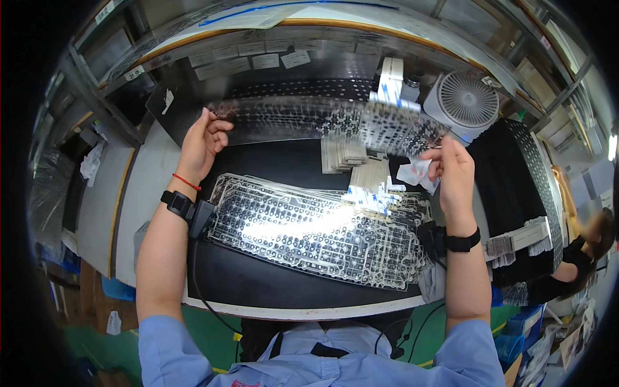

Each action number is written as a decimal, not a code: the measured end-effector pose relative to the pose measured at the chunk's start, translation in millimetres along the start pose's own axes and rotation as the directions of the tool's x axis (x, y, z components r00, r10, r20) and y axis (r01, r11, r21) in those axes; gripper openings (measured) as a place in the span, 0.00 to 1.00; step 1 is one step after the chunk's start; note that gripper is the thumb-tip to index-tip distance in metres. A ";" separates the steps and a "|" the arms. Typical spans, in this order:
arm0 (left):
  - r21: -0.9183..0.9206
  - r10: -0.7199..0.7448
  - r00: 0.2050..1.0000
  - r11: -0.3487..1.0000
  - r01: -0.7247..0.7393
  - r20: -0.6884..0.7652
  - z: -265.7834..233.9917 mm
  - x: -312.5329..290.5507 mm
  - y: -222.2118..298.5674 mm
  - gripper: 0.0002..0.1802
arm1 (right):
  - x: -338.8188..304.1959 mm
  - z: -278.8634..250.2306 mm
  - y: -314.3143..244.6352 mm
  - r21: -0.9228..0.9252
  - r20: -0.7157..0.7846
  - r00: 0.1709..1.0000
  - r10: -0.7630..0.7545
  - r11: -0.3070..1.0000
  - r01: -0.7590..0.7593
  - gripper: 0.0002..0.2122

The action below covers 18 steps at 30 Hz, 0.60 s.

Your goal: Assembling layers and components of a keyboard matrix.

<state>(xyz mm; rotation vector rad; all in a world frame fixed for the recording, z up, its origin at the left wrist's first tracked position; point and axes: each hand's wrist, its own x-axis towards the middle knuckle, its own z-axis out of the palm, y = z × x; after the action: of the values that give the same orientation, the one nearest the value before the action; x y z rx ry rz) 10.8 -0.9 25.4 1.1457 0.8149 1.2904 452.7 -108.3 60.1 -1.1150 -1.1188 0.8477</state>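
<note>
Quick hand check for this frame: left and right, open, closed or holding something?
Left hand: closed, pinching the left end of a see-through patterned sheet.
Right hand: closed, pinching that sheet's right end.

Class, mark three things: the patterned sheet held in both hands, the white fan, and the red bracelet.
Patterned sheet [342,120], head view: its blurred middle.
White fan [469,99], head view: centre of its round grille.
Red bracelet [186,182], head view: middle of its visible band.

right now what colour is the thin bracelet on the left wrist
The bracelet is red; head view.
</note>
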 end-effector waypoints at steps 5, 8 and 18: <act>-0.055 -0.034 0.999 0.998 0.034 0.003 11.9 -3.6 3.9 0.16 | -2.1 2.2 -1.7 -0.015 0.012 1.000 0.002 1.000 -0.002 0.08; 0.216 -0.038 0.992 0.974 0.064 -0.123 23.1 -3.8 1.9 0.16 | -6.8 13.0 -10.3 -0.038 0.041 0.997 -0.061 0.997 0.062 0.14; 0.015 -0.112 0.988 0.993 0.114 -0.102 -16.6 12.7 -16.2 0.14 | -8.5 10.9 -15.5 -0.134 0.062 0.991 -0.120 0.983 0.127 0.20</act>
<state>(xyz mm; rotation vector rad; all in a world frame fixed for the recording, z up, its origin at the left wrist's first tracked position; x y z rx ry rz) 1.8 16.1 7.2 1.0422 0.9565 1.2559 439.9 -117.5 73.5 -1.1282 -1.2933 0.7152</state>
